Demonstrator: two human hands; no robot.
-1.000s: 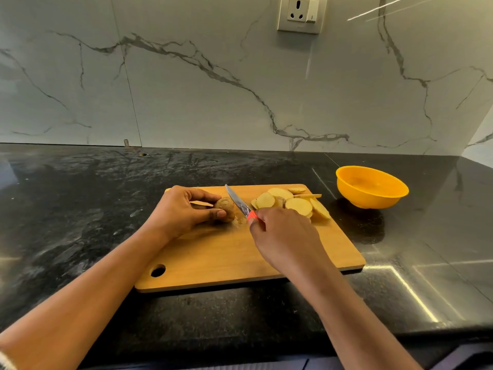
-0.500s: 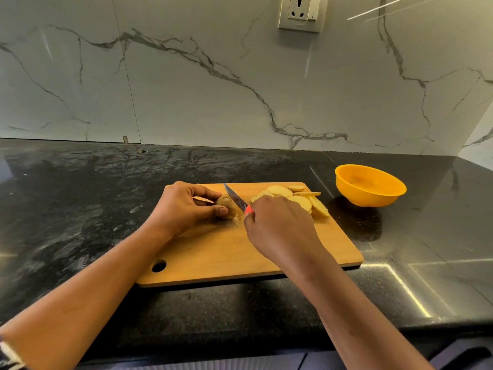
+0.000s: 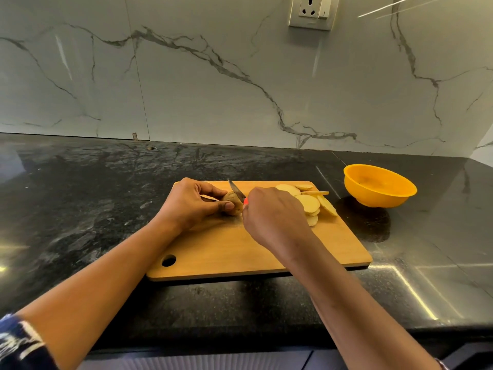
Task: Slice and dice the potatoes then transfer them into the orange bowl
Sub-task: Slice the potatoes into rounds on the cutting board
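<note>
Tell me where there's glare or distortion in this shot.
Head view: bright glare streaks on the black countertop right of the cutting board, light streaks on the marble wall at top right; the wide-angle lens tilts the wall's seam.

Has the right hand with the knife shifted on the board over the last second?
Yes. The right hand, gripping the knife, has slid toward the cutting board's far edge and slightly left, covering some potato slices.
</note>
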